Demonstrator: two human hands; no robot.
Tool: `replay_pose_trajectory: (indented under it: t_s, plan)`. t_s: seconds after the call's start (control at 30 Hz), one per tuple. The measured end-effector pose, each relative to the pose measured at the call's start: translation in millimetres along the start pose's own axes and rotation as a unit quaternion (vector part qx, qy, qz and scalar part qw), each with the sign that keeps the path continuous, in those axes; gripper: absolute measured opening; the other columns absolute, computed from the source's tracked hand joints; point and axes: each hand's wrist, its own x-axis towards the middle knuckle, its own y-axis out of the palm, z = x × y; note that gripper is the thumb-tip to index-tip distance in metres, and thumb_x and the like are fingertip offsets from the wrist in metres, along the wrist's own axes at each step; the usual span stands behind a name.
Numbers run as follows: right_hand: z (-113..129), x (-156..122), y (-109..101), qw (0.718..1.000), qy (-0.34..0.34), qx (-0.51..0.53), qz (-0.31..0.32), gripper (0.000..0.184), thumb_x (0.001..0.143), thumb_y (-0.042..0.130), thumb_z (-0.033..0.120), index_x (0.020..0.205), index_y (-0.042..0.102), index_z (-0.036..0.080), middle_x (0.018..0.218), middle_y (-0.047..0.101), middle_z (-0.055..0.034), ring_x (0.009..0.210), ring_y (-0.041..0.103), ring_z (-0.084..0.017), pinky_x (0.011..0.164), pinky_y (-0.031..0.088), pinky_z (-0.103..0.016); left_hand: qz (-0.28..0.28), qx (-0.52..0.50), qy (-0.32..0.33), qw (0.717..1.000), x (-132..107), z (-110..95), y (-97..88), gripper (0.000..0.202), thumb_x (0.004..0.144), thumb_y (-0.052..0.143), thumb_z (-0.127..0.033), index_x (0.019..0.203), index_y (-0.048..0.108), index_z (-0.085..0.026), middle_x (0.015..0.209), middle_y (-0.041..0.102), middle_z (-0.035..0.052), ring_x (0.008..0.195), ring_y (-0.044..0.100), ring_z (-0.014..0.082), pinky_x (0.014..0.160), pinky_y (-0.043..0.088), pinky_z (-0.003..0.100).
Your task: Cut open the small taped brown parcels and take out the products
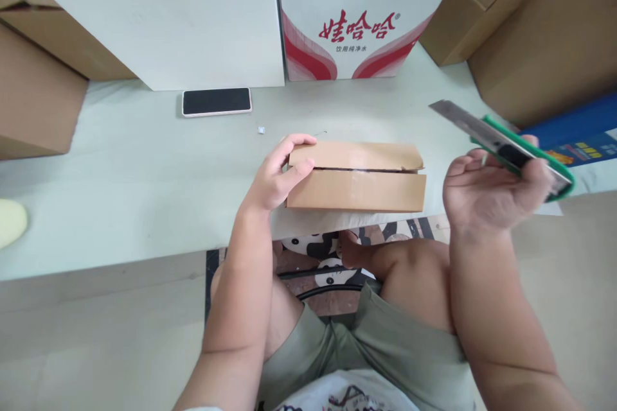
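A small brown cardboard box lies near the front edge of the table, with a narrow gap along its upper seam. My left hand grips the box's left end, thumb on the near side and fingers over the top. Raised to the right of the box, my right hand is closed around a utility knife with a green and black handle. The knife's long blade is out and points up and to the left, apart from the box.
A phone and a tiny white piece lie on the pale table. Behind stand a large white box and a white-and-red carton. Brown cartons flank both sides. A pale yellow rounded object sits far left.
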Motion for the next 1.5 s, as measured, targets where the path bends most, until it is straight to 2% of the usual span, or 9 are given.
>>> replay_pose_trajectory:
  t_s: [0.13,0.27,0.47,0.77,1.07,1.23,1.33,1.43,1.5]
  plan:
    - [14,-29,16,0.987,-0.056,-0.033,0.147,0.033,0.067,0.09,0.047,0.073,0.065,0.026,0.072,0.063,0.0077,0.052,0.056,-0.006,0.044,0.049,-0.02,-0.008,0.002,0.006,1.0,0,-1,1.4,0.044,0.088,0.065,-0.054,0.121,0.067,-0.026,0.125,0.067,0.0063,0.102,0.064,0.0247,0.091,0.057,0.039]
    - [11,-49,35,0.946,-0.082,-0.195,0.245,0.026,0.075,0.078,0.039,0.067,0.058,0.025,0.064,0.055,0.0044,0.046,0.051,-0.011,0.038,0.043,-0.025,-0.006,0.014,0.01,1.0,-1,-2,1.7,0.045,0.089,0.064,-0.056,0.122,0.066,-0.026,0.126,0.068,0.0066,0.105,0.064,0.0257,0.094,0.056,0.04]
    - [1,-54,45,0.929,-0.075,-0.292,0.215,0.016,0.078,0.066,0.032,0.069,0.054,0.025,0.069,0.057,0.0018,0.051,0.052,-0.01,0.045,0.048,-0.027,-0.003,0.023,0.018,1.0,-2,-4,1.7,0.044,0.09,0.064,-0.057,0.122,0.065,-0.026,0.125,0.066,0.0062,0.11,0.065,0.0269,0.101,0.056,0.043]
    - [-1,-55,46,0.943,-0.081,-0.249,0.204,0.011,0.067,0.071,0.027,0.068,0.062,0.021,0.067,0.061,0.0008,0.056,0.059,-0.012,0.042,0.049,-0.023,0.006,0.008,0.019,1.0,-1,-6,1.7,0.046,0.091,0.064,-0.062,0.12,0.063,-0.026,0.127,0.066,0.0063,0.118,0.064,0.0288,0.106,0.054,0.044]
    - [-4,-49,55,0.951,-0.054,-0.25,0.176,0.012,0.061,0.065,0.02,0.063,0.054,0.02,0.062,0.065,0.0032,0.034,0.049,-0.008,0.027,0.032,-0.019,0.008,-0.014,0.006,1.0,0,-5,2.0,0.051,0.088,0.066,-0.067,0.119,0.064,-0.027,0.13,0.066,0.0061,0.119,0.064,0.0293,0.103,0.055,0.042]
    - [3,-35,40,0.968,-0.044,-0.185,0.167,0.027,0.061,0.068,0.037,0.066,0.046,0.022,0.062,0.059,0.006,0.034,0.043,-0.006,0.026,0.023,-0.017,0.004,-0.008,0.018,1.0,-1,1,0.8,0.055,0.088,0.065,-0.07,0.124,0.061,-0.028,0.123,0.066,0.0069,0.104,0.068,0.0259,0.091,0.059,0.04]
    - [6,-23,22,0.98,-0.112,-0.15,0.069,0.043,0.067,0.074,0.052,0.073,0.043,0.022,0.076,0.061,0.0077,0.043,0.046,-0.002,0.034,0.028,-0.016,-0.016,-0.01,0.036,0.999,0,8,0.5,0.065,0.085,0.068,-0.073,0.133,0.052,-0.033,0.129,0.063,0.0074,0.11,0.066,0.0259,0.092,0.059,0.04]
    - [-3,-5,-3,0.931,-0.245,-0.271,0.004,0.031,0.073,0.074,0.039,0.079,0.049,0.024,0.094,0.066,0.0066,0.059,0.058,-0.005,0.05,0.043,-0.021,-0.05,-0.01,0.057,0.997,2,13,1.9,0.068,0.082,0.071,-0.074,0.132,0.044,-0.036,0.141,0.057,0.0082,0.115,0.065,0.0252,0.093,0.058,0.042]
    - [-15,12,-20,0.863,-0.28,-0.415,0.064,0.022,0.071,0.075,0.031,0.082,0.057,0.024,0.103,0.068,0.0016,0.079,0.068,-0.012,0.074,0.056,-0.03,-0.074,-0.004,0.068,0.995,2,13,3.0,0.062,0.083,0.071,-0.074,0.123,0.046,-0.033,0.143,0.055,0.0084,0.118,0.063,0.0253,0.092,0.059,0.042]
